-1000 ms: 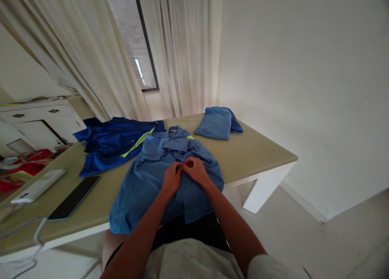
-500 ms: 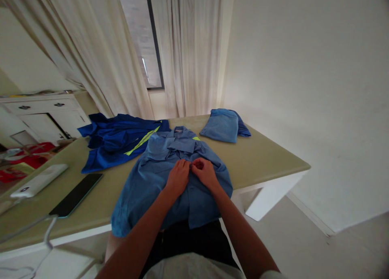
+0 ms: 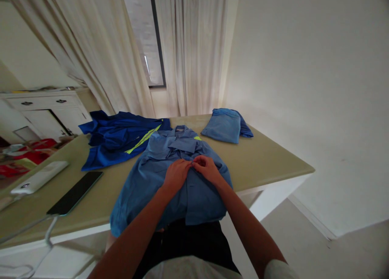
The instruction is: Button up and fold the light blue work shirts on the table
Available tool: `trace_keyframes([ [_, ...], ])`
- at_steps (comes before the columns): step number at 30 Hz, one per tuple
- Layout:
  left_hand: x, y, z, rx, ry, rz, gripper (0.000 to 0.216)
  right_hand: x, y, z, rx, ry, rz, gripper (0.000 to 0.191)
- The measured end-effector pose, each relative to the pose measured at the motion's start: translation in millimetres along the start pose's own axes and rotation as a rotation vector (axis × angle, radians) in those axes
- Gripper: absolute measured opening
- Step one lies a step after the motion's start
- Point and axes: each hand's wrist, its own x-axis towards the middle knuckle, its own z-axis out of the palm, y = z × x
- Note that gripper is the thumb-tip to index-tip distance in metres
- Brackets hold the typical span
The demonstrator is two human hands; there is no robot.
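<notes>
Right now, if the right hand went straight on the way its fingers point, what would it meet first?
The left hand: the right hand points across the light blue shirt straight at it. Their fingertips seem to touch, both pinching the shirt front.

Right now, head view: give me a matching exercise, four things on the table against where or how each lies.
Things:
1. shirt
2. jacket
3. folded cloth
4. phone

Place or state:
A. folded, at the far right of the table
B. lying flat, screen dark, towards the left near edge
C. crumpled, dark blue with a yellow stripe, at the far left
D. spread out, light blue, pinched at the front by the left hand and right hand

Pairs: 1-D, 2-C, 3-A, 4-B.
</notes>
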Motion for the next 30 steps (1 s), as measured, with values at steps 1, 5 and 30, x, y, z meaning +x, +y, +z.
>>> trace_keyframes([
  [1,-2,-1,4,-0.035,0.017,-0.027,0.024,-1,2,1,-0.034,0.009,-0.025,0.015],
  [5,-9,-4,15,-0.082,0.070,-0.045,0.025,-5,8,5,-0.184,0.083,-0.167,0.007],
  [30,-8,-6,7,-0.357,0.084,-0.180,0.013,-11,-3,2,-0.259,0.120,-0.228,0.007],
])
